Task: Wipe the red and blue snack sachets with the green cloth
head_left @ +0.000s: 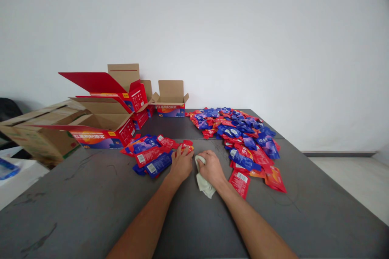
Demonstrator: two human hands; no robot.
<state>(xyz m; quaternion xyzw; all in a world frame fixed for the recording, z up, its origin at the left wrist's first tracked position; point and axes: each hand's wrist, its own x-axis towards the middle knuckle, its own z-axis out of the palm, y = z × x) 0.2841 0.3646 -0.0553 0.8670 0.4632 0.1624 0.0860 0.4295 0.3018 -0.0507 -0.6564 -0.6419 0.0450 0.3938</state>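
Observation:
My right hand (212,168) is closed around a pale, crumpled cloth (204,186), whose loose end hangs down onto the dark table. A short way to the left, the bent fingers of my left hand (182,165) grip a red pouch (187,144) at the edge of a small pile. That pile of red and blue pouches (148,155) lies just left of the hand, some with barcodes facing up. Right of the cloth, a much larger heap of similar pouches (243,131) spreads back toward the wall.
Open red printed cartons (100,139) stand at the left, with flaps sticking out. Another open carton (170,110) is at the back. Brown cardboard boxes (45,137) sit beyond the table's left edge. The dark table (91,210) meets a white wall (231,40).

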